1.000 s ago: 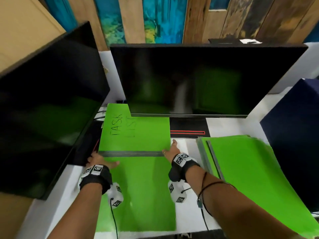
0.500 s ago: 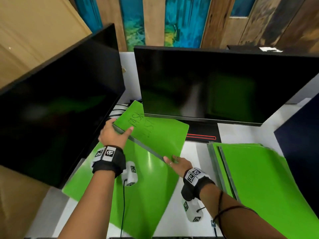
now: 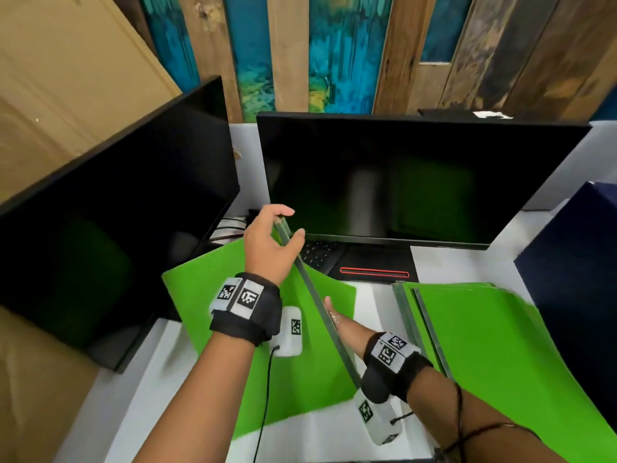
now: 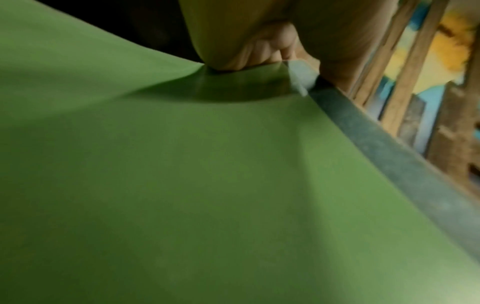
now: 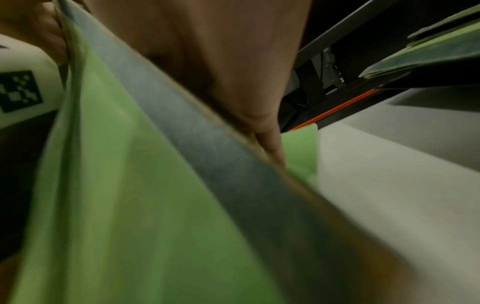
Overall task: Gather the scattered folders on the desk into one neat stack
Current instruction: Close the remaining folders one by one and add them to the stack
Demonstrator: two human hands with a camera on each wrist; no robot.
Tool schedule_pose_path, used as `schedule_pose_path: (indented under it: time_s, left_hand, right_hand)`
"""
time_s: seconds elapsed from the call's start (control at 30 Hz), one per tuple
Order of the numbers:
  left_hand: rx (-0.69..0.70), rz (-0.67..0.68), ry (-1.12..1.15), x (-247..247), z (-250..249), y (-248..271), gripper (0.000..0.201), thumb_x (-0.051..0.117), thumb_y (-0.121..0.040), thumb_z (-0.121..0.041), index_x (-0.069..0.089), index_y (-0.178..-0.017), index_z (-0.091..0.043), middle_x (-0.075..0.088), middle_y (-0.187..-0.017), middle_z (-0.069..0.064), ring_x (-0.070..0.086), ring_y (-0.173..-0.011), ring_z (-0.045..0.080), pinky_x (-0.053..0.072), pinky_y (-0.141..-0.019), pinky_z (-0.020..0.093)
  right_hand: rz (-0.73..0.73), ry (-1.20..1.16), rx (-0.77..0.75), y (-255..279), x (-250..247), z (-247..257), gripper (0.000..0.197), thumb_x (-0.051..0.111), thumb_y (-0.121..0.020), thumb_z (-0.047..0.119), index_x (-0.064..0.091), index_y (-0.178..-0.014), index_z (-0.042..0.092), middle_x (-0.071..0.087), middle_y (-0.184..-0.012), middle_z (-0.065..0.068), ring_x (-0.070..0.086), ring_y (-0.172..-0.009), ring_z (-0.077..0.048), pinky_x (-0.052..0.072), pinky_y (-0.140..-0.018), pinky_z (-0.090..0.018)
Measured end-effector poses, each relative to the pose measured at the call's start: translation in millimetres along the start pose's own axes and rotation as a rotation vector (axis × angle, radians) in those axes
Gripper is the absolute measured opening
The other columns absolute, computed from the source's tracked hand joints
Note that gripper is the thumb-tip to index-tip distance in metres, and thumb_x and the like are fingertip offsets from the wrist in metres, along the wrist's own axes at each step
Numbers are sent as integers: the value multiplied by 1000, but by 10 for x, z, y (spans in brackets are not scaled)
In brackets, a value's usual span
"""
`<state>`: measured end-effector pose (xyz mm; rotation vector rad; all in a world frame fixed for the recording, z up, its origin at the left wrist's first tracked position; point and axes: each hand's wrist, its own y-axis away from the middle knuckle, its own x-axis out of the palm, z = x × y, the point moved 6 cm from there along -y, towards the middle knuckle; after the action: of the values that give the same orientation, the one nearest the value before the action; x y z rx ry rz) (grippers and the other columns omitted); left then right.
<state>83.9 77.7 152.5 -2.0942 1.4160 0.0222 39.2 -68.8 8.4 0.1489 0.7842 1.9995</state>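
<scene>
A white desk top (image 3: 173, 362) carries two black flat monitors with dark screens: one angled at the left (image 3: 110, 235) and one facing forward at the centre (image 3: 417, 182), behind which runs a wall of painted and bare wooden planks (image 3: 334, 51). On the right of the desk lies a pile of bright green card folders with grey spine strips (image 3: 500, 355), their edges fanned and not squared, beside a dark navy panel (image 3: 577, 262). Left of that pile, a single bright green folder with a grey spine (image 3: 300, 362) is raised off the desk and tilted on edge, its spine running diagonally from upper left to lower right, its cover bowing down to the desk. The left hand (image 3: 270, 248) grips the upper end of the spine, thumb on one side and curled fingers on the other. The right hand (image 3: 337, 320) holds the lower part of the spine, fingers tucked behind it. A black laptop with a red strip (image 3: 374, 265) sits under the centre monitor.
</scene>
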Motion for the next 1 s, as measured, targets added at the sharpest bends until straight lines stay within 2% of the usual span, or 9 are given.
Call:
schedule_pose_path:
  time_s: [0.13, 0.23, 0.37, 0.47, 0.57, 0.67, 0.77, 0.87, 1.0]
  left_hand:
    - [169, 69, 21, 50, -507, 33, 20, 61, -77, -15, 55, -93, -24, 61, -87, 4, 54, -85, 13, 44, -82, 29]
    - [268, 161, 58, 103, -883, 99, 20, 59, -79, -14, 53, -93, -28, 61, -84, 6, 52, -83, 12, 42, -81, 30]
    - [364, 297, 117, 150, -1241, 165, 14, 53, -85, -15, 55, -88, -29, 53, -69, 12, 45, -68, 10, 37, -71, 26]
    - [389, 415, 219, 203, -1439, 254, 20, 52, -86, -12, 54, -86, -31, 45, -64, 1, 41, -65, 3, 36, -70, 21]
    - [423, 490, 319, 268, -1615, 360, 34, 56, -83, 1, 52, -86, -32, 35, -58, -7, 37, -58, 0, 36, -67, 18]
    - [427, 548, 445, 324, -1745, 453, 43, 56, -77, 12, 54, -79, -30, 35, -52, 17, 35, -51, 18, 34, -60, 25]
    - [388, 543, 583, 300, -1784, 444, 36, 52, -68, 4, 60, -72, -30, 35, -49, 20, 31, -48, 27, 31, -54, 22]
    - [355, 540, 703, 262, -1714, 412, 41, 49, -61, 3, 62, -71, -35, 31, -45, -6, 25, -48, 32, 28, -55, 23]
    - [294, 638, 881, 296, -1772, 449, 42, 48, -53, 1, 62, -68, -35, 24, -47, -16, 18, -52, 26, 23, -59, 36]
  right_hand:
    - [57, -164, -37, -80, 46, 88, 87, 20, -79, 77, 25, -147, 23, 30, -152, -3, 31, -140, -20, 20, -118, -40]
    - [17, -426, -99, -184, -55, 5, 46, 29, -91, 62, 58, -108, 31, 72, -100, 7, 67, -90, -7, 47, -91, -33]
    - [11, -463, -161, -76, -121, 17, 43, 19, -102, 44, 59, -106, 28, 71, -95, 10, 62, -93, -10, 44, -98, -35]
    - [-39, -474, -146, 68, -165, 64, 30, 29, -101, 33, 56, -93, 23, 64, -86, 2, 56, -81, -13, 45, -83, -31]
    - [-105, -460, -177, 231, -211, 105, 19, 39, -98, 16, 53, -85, 16, 55, -85, 2, 51, -78, -11, 42, -90, -36]
    - [-187, -522, -201, 284, -290, 79, 30, 40, -96, -1, 49, -81, 23, 52, -82, 8, 51, -75, -6, 47, -75, -26]
    - [-334, -545, -322, 300, -496, 118, 24, 32, -102, 25, 55, -94, 26, 57, -92, 7, 53, -92, -9, 42, -82, -21]
    - [-479, -512, -485, 380, -881, 117, 50, 38, -91, 55, 51, -127, 23, 59, -123, 13, 53, -116, 2, 43, -98, -17]
    - [-559, -542, -519, 466, -1337, 88, 93, 46, -67, 84, 39, -139, 26, 47, -142, -2, 44, -132, -21, 34, -110, -51]
